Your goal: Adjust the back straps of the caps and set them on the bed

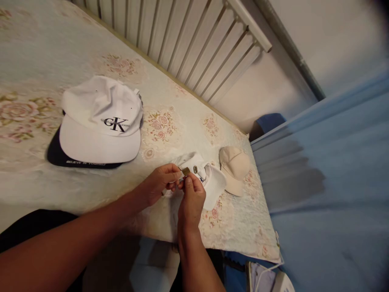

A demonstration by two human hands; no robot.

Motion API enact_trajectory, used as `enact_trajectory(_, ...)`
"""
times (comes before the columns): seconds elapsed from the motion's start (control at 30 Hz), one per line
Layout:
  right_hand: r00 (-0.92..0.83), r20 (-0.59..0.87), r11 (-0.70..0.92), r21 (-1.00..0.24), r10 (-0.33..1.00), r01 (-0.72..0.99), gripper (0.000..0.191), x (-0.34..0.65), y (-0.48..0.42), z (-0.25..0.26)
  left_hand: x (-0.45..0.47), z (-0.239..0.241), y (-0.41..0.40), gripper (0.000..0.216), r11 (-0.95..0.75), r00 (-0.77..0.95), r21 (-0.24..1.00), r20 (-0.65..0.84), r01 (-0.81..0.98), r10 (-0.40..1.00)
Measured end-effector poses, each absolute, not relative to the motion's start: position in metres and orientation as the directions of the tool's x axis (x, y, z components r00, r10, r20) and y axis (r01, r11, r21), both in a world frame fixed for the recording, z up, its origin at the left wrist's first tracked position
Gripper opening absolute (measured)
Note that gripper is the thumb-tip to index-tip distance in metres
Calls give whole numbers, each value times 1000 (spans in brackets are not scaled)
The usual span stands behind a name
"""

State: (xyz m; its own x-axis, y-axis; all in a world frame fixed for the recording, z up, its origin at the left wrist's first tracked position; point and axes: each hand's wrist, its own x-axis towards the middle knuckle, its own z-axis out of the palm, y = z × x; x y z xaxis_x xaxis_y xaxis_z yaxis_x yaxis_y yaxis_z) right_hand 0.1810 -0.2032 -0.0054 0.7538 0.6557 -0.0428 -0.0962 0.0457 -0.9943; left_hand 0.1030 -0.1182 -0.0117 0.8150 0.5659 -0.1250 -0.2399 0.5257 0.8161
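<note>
A small white cap [212,178] lies on the floral bedspread [170,121] near its front edge. My left hand [159,184] pinches the cap's back strap, fingers closed. My right hand [191,200] is closed too, thumb and fingers pinching the strap's small brass buckle [186,171]. Both hands meet at the buckle, above the cap's rear opening. The strap is mostly hidden by my fingers.
A white cap with a black logo [101,119] rests on a dark cap brim [57,156] to the left. A beige cap [234,166] lies right of the small cap. A white slatted headboard [194,48] stands behind the bed. A blue curtain [328,182] hangs at right.
</note>
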Motion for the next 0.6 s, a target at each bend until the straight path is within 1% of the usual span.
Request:
enact_trajectory(0.13,740,-60,59,-989,670,-134,22,186,-203,-7,102,-10,-118,14,545,816,803,-136,-241,561)
enact_trajectory(0.23,732,-109,113,-962,672,-247,19,191,-200,-7,102,-9,-119,16,546,823,812,-155,-209,546)
enact_trajectory(0.37,712,-173,190,-897,681,-399,15,194,-197,-8,104,-11,-120,18,523,827,833,-163,-177,539)
enact_trajectory(0.47,675,-199,192,-868,710,-458,17,196,-197,-9,106,-14,-121,20,523,814,833,-171,-181,555)
enact_trajectory(0.6,657,-240,181,-844,715,-506,21,198,-198,-9,106,-14,-121,19,520,805,836,-185,-173,564)
